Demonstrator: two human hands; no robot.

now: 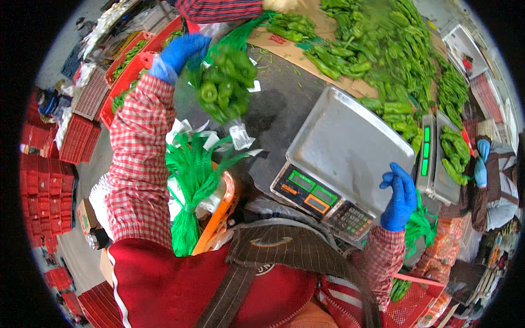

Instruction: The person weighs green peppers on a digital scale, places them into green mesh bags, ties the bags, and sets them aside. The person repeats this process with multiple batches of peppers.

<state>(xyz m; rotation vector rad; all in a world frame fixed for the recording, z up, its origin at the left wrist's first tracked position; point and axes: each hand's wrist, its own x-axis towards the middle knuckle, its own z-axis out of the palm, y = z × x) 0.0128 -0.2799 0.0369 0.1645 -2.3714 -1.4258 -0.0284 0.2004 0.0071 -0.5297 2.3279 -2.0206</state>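
Note:
My left hand (180, 55), in a blue glove, grips a green mesh bag (233, 39) at the upper left. Long green peppers (225, 88) fill the bag, blurred by motion, over the dark tabletop (279, 78). At the right edge of a digital scale (320, 199) is my right hand (398, 201), also blue-gloved, holding nothing, with its fingers apart. The scale's metal pan (348, 131) is bare. Beside my left forearm, a bundle of green mesh bags (190, 188) lies with white tags (241, 137) near an orange basket (217, 217).
A heap of green peppers (385, 49) covers cardboard (283, 45) at the back. Another scale (426, 151) stands at right, near a person's gloved hand (482, 162). A striped sleeve (221, 10) reaches in at the top. Red crates (131, 78) hold peppers at left.

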